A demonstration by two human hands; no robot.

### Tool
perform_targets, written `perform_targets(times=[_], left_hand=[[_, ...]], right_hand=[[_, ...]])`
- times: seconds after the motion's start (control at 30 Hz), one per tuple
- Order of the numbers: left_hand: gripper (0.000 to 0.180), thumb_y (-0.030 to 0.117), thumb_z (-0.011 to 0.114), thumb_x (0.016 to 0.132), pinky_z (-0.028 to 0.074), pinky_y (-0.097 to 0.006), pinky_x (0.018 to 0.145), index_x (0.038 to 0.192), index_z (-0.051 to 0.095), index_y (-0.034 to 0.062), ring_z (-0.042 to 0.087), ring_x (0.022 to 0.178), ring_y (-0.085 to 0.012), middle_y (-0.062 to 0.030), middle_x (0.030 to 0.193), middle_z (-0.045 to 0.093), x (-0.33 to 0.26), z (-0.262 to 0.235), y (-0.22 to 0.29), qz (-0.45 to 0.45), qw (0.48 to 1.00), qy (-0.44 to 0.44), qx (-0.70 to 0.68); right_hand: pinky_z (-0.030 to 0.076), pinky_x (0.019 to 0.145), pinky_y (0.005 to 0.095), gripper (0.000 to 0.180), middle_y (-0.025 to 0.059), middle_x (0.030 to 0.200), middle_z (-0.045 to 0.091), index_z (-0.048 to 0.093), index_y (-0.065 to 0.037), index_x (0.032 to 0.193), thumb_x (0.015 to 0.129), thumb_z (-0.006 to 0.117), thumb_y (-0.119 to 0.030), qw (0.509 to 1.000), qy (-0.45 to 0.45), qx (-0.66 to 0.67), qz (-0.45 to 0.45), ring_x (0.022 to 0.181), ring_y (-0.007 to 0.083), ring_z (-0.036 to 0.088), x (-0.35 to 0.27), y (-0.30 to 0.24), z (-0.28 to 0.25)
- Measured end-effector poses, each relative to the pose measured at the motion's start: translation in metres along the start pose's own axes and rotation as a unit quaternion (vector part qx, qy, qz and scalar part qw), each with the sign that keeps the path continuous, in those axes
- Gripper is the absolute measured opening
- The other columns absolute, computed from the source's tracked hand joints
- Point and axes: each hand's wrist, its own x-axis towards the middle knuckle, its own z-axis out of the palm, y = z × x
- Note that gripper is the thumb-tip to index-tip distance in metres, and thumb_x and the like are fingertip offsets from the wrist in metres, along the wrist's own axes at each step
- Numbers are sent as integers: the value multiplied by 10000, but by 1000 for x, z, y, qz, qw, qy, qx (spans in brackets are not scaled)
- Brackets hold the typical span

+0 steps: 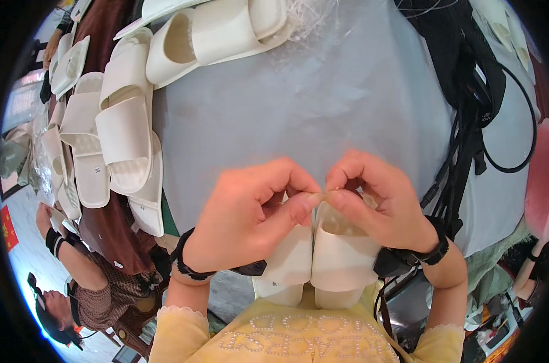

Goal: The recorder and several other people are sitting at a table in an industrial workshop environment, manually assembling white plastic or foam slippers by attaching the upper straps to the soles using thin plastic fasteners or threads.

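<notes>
Pinched bit (pixel 323 194): btwn L hand (pixel 244 215) & R hand (pixel 380 196), too sm. to ID
Near slippers (pixel 346 260): far ends partly hid. by hands
Top slipper (pixel 168 7): cut off, upper edge
Clear wrap (pixel 312 21): cut off too, folds blurry
Pink item (pixel 539 181): kind unclear, R rim cuts it

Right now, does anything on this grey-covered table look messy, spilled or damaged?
I see no spill or damage. Two untidy spots stand out: crumpled clear plastic film bunched at the far side, and a thin black cable looping loosely at the right. The smooth cream slippers nearest you sit neatly paired.
</notes>
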Motion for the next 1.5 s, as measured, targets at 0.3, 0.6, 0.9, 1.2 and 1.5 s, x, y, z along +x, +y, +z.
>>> perform_targets(times=[0.3,0.6,0.9,1.2,1.5], left_hand=[[39,-11,563,810,454,-189,567,826,563,-45,565,638,-71,-42,699,585,1,1,5,-6,1000,-20,17],[28,-24,562,804,454,-192,550,826,571,-39,575,646,-72,-39,725,598,3,-3,1,-9,999,-31,10],[42,-16,570,799,432,-196,522,840,581,-13,550,617,-58,-29,704,588,0,-7,-2,75,996,-32,27],[54,26,575,809,398,-202,511,854,577,-4,504,586,-55,-26,686,583,-11,-12,3,120,991,-24,62],[265,48,575,804,429,-260,749,1068,551,26,563,884,-184,-90,956,610,-24,-18,-5,188,944,134,237]], right_hand=[[397,574,205,81,14,778,521,548,-16,878,808,582,-38,999,-23,9,25,638,71,471,-4,-2,-6],[395,581,198,86,30,814,518,535,-9,895,817,568,-18,998,-47,18,33,678,74,480,0,-6,-6],[387,579,202,102,39,845,531,538,-16,894,804,580,4,999,-40,-20,-8,672,79,473,0,-10,-5],[398,698,219,92,36,855,533,531,-11,919,829,547,-9,996,-45,-74,-3,787,103,503,-5,-15,1],[380,637,190,108,-2,848,530,525,-22,950,869,527,-93,973,230,3,2,704,58,464,-6,-21,-13]])
